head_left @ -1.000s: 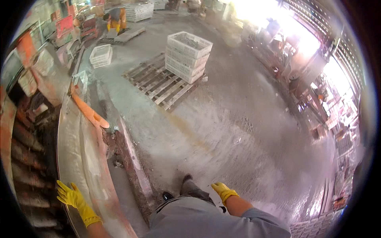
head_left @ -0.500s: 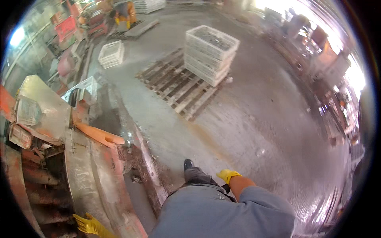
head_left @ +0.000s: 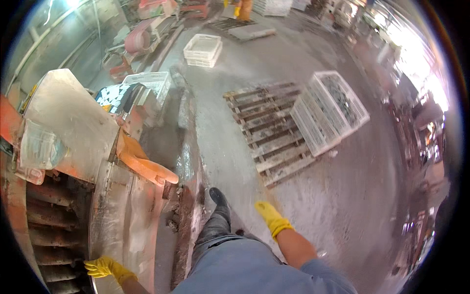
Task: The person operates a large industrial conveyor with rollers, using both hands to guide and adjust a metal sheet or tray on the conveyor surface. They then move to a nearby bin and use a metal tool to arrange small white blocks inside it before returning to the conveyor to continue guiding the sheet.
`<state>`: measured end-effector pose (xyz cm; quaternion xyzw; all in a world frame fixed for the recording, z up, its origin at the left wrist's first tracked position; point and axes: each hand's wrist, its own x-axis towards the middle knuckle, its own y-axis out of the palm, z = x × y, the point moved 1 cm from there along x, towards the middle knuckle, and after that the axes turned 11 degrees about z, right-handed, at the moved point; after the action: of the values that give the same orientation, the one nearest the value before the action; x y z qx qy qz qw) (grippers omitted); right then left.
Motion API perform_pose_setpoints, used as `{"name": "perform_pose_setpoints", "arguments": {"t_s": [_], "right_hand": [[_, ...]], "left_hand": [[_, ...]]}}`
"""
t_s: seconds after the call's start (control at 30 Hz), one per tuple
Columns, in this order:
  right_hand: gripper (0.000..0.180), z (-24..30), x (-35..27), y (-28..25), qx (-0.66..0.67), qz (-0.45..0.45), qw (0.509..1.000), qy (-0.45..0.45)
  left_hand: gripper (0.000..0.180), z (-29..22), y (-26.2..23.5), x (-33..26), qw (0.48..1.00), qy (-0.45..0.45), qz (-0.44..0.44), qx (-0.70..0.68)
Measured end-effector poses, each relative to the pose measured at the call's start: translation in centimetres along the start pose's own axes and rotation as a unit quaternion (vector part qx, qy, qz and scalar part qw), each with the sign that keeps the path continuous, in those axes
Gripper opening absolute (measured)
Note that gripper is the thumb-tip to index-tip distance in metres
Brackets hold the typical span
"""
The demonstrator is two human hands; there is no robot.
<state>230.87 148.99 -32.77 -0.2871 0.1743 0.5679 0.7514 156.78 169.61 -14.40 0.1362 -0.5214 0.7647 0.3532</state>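
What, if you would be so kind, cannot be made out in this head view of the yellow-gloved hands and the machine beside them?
- Left hand: on the metal machine edge; whether it grips or only rests is unclear, and the picture's lower edge cuts the forearm.
- Right hand: hangs free, but motion blur hides the fingers.
- White crates on the wooden pallet: dark contents too small to identify.
- Person at the top edge: cut off and blurred.

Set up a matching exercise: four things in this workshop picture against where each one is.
Things:
1. left hand
2. right hand
3. stack of white crates
4. black boot

Places:
A. on the wooden pallet
B. on the wet concrete floor
C. on the edge of the metal chute
D. hanging free beside the leg

Pairs: 1-C, 2-D, 3-A, 4-B
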Motion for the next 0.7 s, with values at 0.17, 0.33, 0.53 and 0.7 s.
{"name": "perform_pose_setpoints", "arguments": {"t_s": [0.17, 0.33, 0.53, 0.7], "right_hand": [[0.07, -4.1, -0.8, -2.9, -0.249, 0.168, 0.948, 0.108], [0.071, 2.8, 0.0, -7.4, -0.369, 0.224, 0.863, 0.264], [0.057, 10.5, 18.1, -10.0, -0.345, 0.16, 0.914, 0.139], [0.056, 18.3, 35.3, -7.5, -0.159, 0.111, 0.981, 0.03]], "left_hand": [[0.056, -0.9, 0.6, 0.0, 0.984, -0.048, -0.091, -0.145], [0.059, -0.7, 0.8, -1.1, 0.99, -0.053, -0.051, -0.122], [0.06, -1.9, 0.9, -1.2, 0.927, -0.173, 0.07, -0.324], [0.054, -6.8, 2.7, -8.1, 0.745, 0.469, 0.427, 0.207]]}}
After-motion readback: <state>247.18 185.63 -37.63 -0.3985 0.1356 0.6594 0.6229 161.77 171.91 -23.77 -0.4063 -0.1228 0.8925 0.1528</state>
